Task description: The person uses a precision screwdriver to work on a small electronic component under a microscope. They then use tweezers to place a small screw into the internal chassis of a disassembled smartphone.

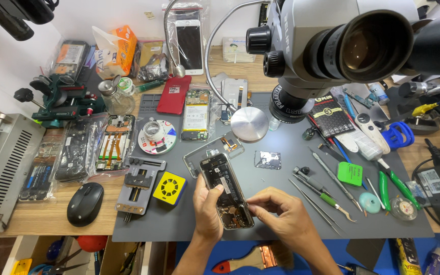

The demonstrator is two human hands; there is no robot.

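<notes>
Left hand (207, 211) is cradling the opened phone (226, 190), fingers wrapped under its lower left edge and thumb pressing on the frame, so I am reading it as grasping the phone rather than resting beside it. I am seeing the phone tilted above the grey mat (281, 224), its long axis running from about eleven o'clock at the top down to five o'clock at the bottom, back cover off and the inner parts facing up. My right hand (281, 211) is coming in from four o'clock, fingertips pinched together at the phone's lower right corner; I am judging it closed on that corner or on something small there, though I cannot tell which. Of the two, the left is carrying the weight and the right is the nearer to the exposed bottom section. Tweezers (322, 196) and a green screwdriver (395, 186) are lying well apart at two o'clock from the right hand, a yellow fan block (169, 188) is sitting just beside the phone at nine o'clock, and the microscope (332, 46) is hanging over the surface at twelve.
</notes>
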